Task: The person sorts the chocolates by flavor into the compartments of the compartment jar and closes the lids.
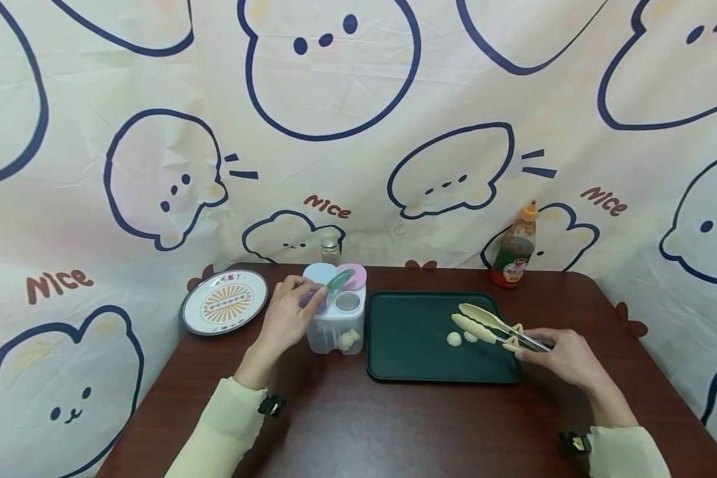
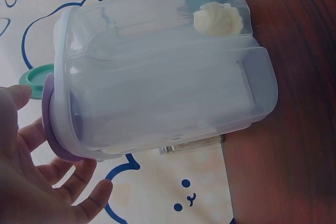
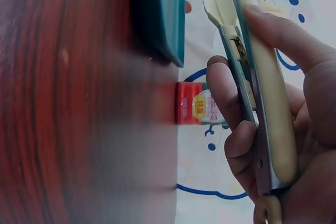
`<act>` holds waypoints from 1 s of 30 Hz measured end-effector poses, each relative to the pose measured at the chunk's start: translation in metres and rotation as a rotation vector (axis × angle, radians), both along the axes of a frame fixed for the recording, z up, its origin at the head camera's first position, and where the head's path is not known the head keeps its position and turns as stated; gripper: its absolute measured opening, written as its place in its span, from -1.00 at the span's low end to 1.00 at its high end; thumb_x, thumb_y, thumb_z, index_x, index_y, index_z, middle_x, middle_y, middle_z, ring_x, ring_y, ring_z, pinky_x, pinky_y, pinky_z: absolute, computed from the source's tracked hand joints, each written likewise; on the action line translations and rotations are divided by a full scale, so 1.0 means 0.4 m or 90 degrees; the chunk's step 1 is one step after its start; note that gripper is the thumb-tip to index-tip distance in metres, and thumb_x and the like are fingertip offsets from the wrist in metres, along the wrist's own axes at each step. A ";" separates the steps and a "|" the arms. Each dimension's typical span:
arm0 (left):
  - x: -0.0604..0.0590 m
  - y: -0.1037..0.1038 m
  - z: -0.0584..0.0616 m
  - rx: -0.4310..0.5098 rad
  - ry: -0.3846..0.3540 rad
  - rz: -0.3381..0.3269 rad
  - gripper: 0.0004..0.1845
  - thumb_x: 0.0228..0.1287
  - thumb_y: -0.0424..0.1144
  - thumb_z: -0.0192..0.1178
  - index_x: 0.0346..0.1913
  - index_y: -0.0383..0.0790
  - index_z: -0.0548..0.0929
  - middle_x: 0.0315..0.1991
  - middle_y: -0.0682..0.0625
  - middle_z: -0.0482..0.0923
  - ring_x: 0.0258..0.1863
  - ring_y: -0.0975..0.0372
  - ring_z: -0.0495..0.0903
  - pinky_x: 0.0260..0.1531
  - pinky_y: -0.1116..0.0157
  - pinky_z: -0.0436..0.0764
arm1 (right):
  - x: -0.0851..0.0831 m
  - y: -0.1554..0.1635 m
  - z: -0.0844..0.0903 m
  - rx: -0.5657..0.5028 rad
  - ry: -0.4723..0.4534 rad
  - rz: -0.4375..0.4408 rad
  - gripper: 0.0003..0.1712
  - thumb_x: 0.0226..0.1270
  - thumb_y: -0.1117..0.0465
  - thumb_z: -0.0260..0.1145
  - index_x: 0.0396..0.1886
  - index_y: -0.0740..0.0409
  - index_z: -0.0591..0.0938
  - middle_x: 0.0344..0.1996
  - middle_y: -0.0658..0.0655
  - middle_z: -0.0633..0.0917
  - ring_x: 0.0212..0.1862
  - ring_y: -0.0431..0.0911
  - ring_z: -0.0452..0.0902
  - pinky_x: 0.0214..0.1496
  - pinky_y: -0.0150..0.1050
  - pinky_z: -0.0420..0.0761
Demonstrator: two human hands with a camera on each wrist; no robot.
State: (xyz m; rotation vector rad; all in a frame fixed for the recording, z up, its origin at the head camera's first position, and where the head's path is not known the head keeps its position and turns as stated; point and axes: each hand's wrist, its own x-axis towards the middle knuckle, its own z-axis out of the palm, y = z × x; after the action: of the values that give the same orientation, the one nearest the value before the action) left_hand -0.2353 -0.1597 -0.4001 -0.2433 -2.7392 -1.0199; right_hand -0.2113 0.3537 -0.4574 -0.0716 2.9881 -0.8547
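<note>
resting at the left of the table's middle, the left hand (image 1: 287,318) lies against the side of a clear plastic container (image 1: 336,328), fingertips up at its purple lid (image 1: 308,297). the left wrist view shows the fingers (image 2: 79,192) loosely spread and only lightly bent, touching the lid's edge, not wrapped round anything. the container has several round lids on top: a pale blue one (image 1: 319,272) at 11 o'clock, a pink one (image 1: 354,275) at 1 o'clock, a green one (image 1: 339,281) tipped up between them. one white dumpling (image 1: 348,339) sits in the compartment nearest the tray.

right hand (image 1: 564,355) at 4 o'clock of the dark green tray (image 1: 418,358), curled round the handles of cream tongs (image 1: 490,325); thumb on top, fingers under, seen close in the right wrist view. tong tips parted a little, hovering over the tray's right part. two small white dumplings (image 1: 454,339) lie on the tray just below the tips; cannot tell if the tips touch them.

round patterned plate (image 1: 224,302) at 9 o'clock of the container, well apart from the tray. small glass jar (image 1: 330,249) behind the container at 12 o'clock. sauce bottle (image 1: 515,249) with an orange cap at 1 o'clock of the tray, near the cloth backdrop (image 1: 358,133). dark wooden table (image 1: 394,431) under all.
</note>
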 end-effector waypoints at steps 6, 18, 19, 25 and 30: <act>0.000 0.000 0.002 0.000 0.001 0.000 -0.40 0.46 0.28 -0.05 0.09 -0.12 0.71 0.18 -0.13 0.46 0.18 -0.01 0.35 0.17 -0.06 0.43 | 0.004 0.014 -0.009 0.011 -0.011 0.003 -0.28 0.10 -0.24 0.49 0.09 0.18 0.70 -0.16 0.20 0.76 -0.33 -0.08 0.45 -0.37 -0.23 0.37; 0.001 0.000 0.002 0.000 -0.011 0.000 -0.39 0.45 0.30 -0.06 0.10 -0.11 0.70 0.18 -0.13 0.45 0.19 -0.01 0.35 0.18 -0.06 0.42 | 0.008 0.030 -0.017 0.037 -0.043 -0.004 -0.26 0.05 -0.25 0.52 0.09 0.16 0.71 -0.21 0.16 0.75 -0.32 -0.09 0.48 -0.33 -0.24 0.38; 0.001 0.000 0.003 0.000 -0.010 -0.001 -0.39 0.45 0.29 -0.05 0.10 -0.11 0.70 0.18 -0.13 0.45 0.19 -0.01 0.35 0.18 -0.06 0.42 | 0.008 0.030 -0.018 0.035 -0.043 -0.003 -0.27 0.05 -0.24 0.52 0.09 0.16 0.71 -0.22 0.15 0.75 -0.32 -0.09 0.47 -0.34 -0.24 0.37; 0.001 -0.001 0.002 0.000 -0.007 -0.001 -0.40 0.46 0.29 -0.05 0.10 -0.12 0.70 0.19 -0.13 0.45 0.19 -0.01 0.34 0.17 -0.06 0.42 | 0.007 0.034 -0.024 0.030 -0.034 0.004 -0.31 0.06 -0.22 0.52 0.07 0.14 0.72 -0.26 0.09 0.75 -0.33 -0.11 0.47 -0.33 -0.24 0.38; 0.003 0.000 0.002 0.000 -0.007 0.001 -0.38 0.45 0.30 -0.05 0.10 -0.13 0.70 0.19 -0.14 0.45 0.19 -0.01 0.34 0.18 -0.07 0.43 | 0.007 0.034 -0.027 0.022 -0.042 0.000 -0.32 0.06 -0.21 0.52 0.07 0.14 0.72 -0.27 0.09 0.75 -0.33 -0.10 0.48 -0.33 -0.24 0.38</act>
State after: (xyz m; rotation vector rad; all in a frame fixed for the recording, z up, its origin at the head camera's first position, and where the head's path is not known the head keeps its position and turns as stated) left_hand -0.2342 -0.1597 -0.3993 -0.2357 -2.7491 -1.0241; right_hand -0.2085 0.3675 -0.4683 -0.0407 2.9406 -0.7882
